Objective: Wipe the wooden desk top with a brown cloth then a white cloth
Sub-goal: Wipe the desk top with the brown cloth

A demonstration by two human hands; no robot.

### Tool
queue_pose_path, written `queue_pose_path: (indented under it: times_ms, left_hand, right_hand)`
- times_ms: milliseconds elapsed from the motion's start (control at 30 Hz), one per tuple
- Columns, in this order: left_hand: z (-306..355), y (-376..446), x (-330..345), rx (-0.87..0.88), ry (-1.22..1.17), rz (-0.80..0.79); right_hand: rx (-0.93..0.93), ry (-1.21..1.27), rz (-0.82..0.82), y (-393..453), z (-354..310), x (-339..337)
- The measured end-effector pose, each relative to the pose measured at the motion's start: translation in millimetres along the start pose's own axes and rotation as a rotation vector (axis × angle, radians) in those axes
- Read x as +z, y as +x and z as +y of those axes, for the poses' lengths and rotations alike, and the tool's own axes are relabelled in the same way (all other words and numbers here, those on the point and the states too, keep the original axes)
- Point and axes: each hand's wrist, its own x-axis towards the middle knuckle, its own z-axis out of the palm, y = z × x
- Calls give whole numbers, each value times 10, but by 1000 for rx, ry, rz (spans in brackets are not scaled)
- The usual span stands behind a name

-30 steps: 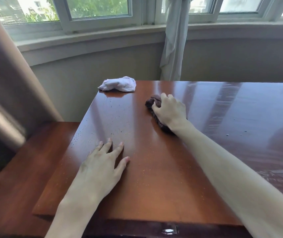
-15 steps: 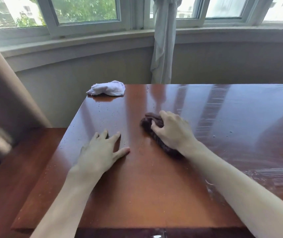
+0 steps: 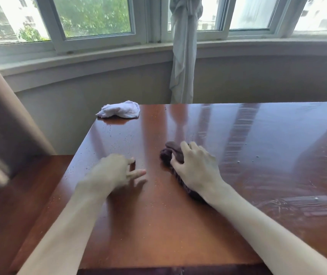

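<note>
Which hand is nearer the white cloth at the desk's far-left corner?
Left. The left hand lies below the white cloth in the frame, closer to the viewer. The right hand grips the brown cloth farther to the right. Neither touches the white cloth.

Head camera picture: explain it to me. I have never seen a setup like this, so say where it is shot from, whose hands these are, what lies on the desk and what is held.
There is no machine here. A person wears one wide-angle camera on the head, looking forward and down, so both arms come in from the bottom edge. The right hand holds a brown cloth against the wooden desk; its grip curls round the cloth. The left hand holds nothing, with its fingers loosely spread just over the wood. A white cloth lies crumpled at the far left corner, untouched. Behind are a window and a tied curtain.
</note>
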Motion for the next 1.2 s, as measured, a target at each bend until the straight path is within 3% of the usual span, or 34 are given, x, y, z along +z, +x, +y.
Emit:
queue_pose_path:
  times_ms: [167,567,767,933,1200]
  left_hand:
    - [372,512,-232,120,-27,140]
    - [274,1041,-18,67,72,49]
    - [292,1071,9,45,108,46]
    - [297,1079,-7,32,74,26]
    - [296,1010,-44,42,52,41]
  right_hand:
    - [-98,19,-33,-357,-15,-152]
    - [208,21,22,2272,820,618]
    - [289,17,26,2917,1012,724]
    - [231,5,26,2574,941,697]
    - [19,23,-10,938,489,238]
